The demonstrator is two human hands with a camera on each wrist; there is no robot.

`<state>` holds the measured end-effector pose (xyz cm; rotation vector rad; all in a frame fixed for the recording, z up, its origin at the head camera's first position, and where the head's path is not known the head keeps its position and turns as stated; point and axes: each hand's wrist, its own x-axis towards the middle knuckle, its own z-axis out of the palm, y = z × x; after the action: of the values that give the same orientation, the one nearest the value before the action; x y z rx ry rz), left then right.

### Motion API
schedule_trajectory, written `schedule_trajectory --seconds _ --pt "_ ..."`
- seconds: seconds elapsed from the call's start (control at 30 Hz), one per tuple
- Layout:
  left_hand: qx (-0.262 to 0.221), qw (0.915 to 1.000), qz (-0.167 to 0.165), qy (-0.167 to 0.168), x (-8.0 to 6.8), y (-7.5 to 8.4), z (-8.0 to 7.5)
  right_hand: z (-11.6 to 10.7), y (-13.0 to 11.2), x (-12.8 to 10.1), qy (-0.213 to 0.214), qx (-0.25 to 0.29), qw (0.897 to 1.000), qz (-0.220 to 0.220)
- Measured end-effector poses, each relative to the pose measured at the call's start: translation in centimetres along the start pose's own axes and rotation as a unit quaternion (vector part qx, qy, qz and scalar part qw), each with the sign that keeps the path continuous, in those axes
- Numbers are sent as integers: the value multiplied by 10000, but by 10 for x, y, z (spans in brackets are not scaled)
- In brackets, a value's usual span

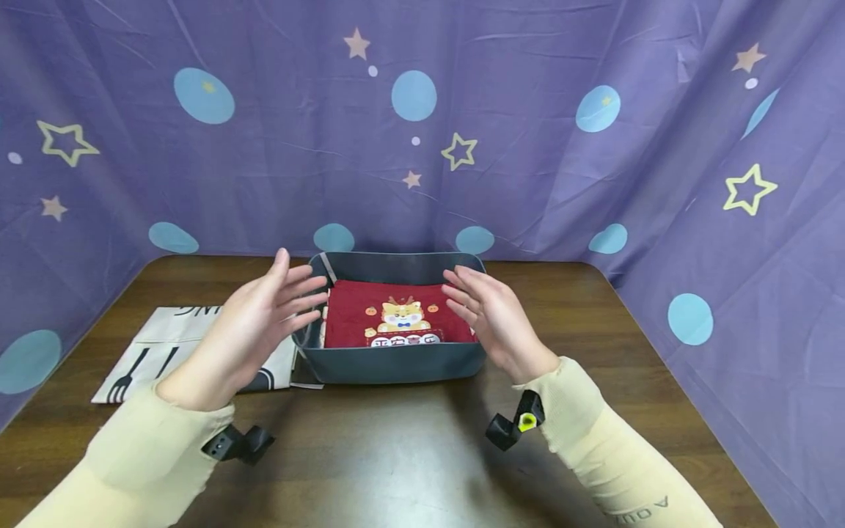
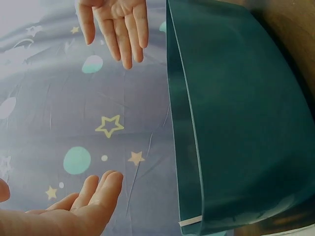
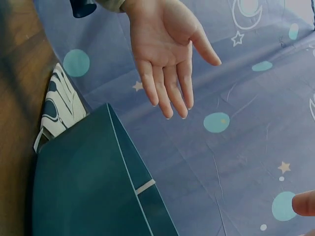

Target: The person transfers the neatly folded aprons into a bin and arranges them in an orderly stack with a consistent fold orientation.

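Observation:
A dark teal bin (image 1: 396, 364) stands on the wooden table, and in it lies a folded red cloth (image 1: 353, 312) printed with a cartoon dog and white lettering. My left hand (image 1: 260, 315) is held above the bin's left side, palm turned inward, fingers straight and holding nothing. Opposite it, my right hand (image 1: 491, 315) hovers by the bin's right side with fingers extended, also holding nothing. The left wrist view shows the bin's outer wall (image 2: 246, 113) beside both raised hands. How deep the cloth lies is hidden by the front wall.
Left of the bin lies a folded white cloth (image 1: 152, 345) with dark fork prints, partly behind my left forearm. The brown table (image 1: 561, 308) runs back to a purple curtain (image 1: 528, 191) with stars and blue dots. Small black cameras (image 1: 231, 444) sit at both wrists.

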<state>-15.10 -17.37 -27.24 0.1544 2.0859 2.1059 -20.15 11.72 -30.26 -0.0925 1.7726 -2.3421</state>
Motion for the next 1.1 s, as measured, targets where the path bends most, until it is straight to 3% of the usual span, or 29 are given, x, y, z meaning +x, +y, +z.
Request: schedule_trajectory --seconds 0.47,1.1 --pt "-69 9999 87 115 -14 -24 -17 11 12 -16 -70 113 9999 -82" --pt "-578 9974 196 391 -23 -42 -22 29 35 -23 -127 -183 9955 -921"
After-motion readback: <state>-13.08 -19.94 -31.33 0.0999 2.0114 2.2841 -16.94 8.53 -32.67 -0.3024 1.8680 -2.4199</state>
